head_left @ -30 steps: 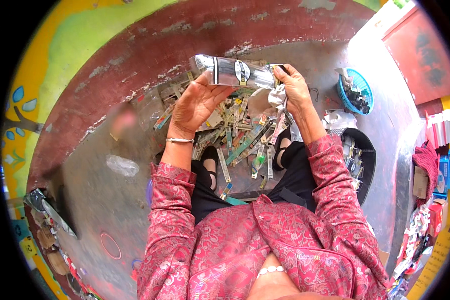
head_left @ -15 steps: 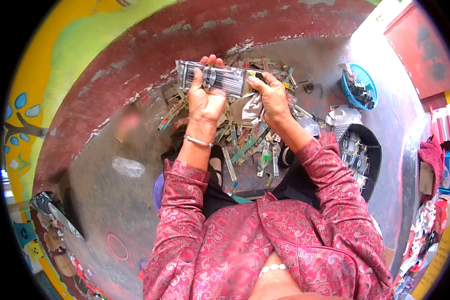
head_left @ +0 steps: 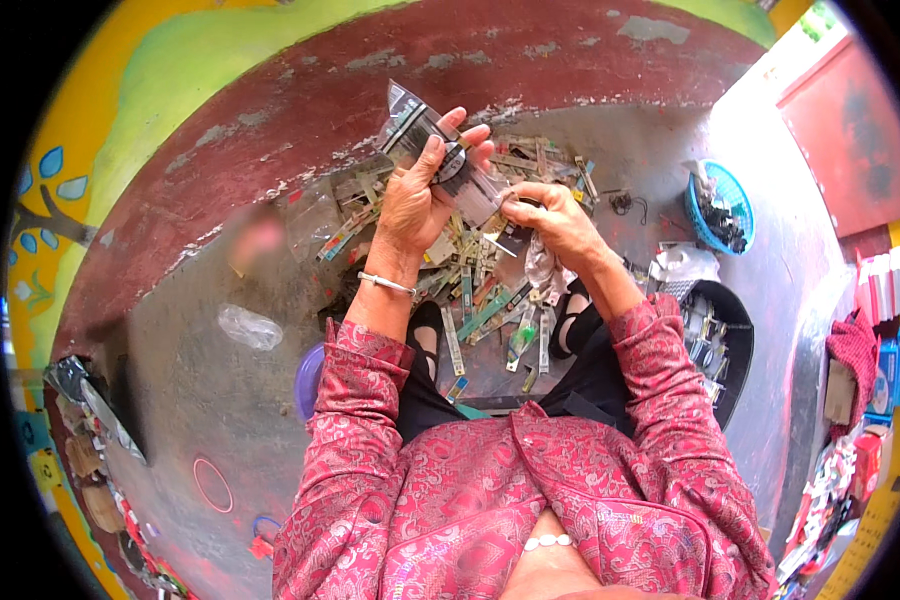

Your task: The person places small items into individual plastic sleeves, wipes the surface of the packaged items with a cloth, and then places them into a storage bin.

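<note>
My left hand holds a clear plastic packet with thin dark sticks and a dark band inside. Its thumb lies across the top, and the fingers show behind. The packet slants from upper left down to the right, its loose plastic end sticking up past the thumb. At the lower right end my right hand pinches the packet between thumb and fingers. Just under that hand are a thin white strip and a crumpled whitish piece; whether the hand touches them I cannot tell.
A pile of flat strip-like packages covers the floor between my feet. To the right stand a blue basket of dark pieces and a black tub of packets. A purple round object and a clear plastic bag lie left.
The packet has turned from nearly level to sloping down rightward. Both hands have shifted with it, the right one a little lower and to the right.
</note>
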{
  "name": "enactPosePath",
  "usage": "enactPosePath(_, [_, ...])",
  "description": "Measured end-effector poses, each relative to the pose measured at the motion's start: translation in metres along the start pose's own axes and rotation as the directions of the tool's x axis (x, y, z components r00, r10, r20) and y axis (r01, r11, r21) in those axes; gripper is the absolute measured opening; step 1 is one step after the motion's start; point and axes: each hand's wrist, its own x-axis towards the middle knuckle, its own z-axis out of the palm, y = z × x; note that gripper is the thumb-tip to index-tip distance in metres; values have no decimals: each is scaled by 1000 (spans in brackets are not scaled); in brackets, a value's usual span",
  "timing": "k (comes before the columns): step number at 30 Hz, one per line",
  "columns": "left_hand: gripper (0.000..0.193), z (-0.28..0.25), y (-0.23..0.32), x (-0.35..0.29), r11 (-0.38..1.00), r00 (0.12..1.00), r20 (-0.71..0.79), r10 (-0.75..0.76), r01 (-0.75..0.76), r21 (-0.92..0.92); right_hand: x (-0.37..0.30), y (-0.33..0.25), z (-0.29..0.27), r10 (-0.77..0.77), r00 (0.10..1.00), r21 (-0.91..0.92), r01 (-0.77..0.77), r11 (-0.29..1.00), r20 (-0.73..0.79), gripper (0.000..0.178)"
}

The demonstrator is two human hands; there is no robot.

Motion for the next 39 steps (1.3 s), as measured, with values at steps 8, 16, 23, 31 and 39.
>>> enactPosePath(8, [68, -4, 0, 0, 990, 991, 120, 60, -44, -133, 4, 4, 13, -215, 947, 23, 226, 974, -238, 17])
enactPosePath(16, [70, 2, -20, -2, 983, 981, -112, 160, -147, 112, 4, 10, 31, -739, 660, -988, 145, -51, 135, 42])
enactPosePath(23, [38, -1, -11, 3, 987, 987, -136, 84, -101, -122, -7, 7, 46, -708, 606, -931, 280, -235, 362, 34])
enactPosePath(31, [39, -8, -6, 2, 980, 994, -110, 13, -34, -196, -18, 0, 40, -644, 609, -875, 426, -228, 464, 29])
enactPosePath(39, [59, -10, -16, -7, 974, 981, 1, -196, 194, 116, -18, -70, 28, -578, 754, -309, 494, 812, -313, 26])
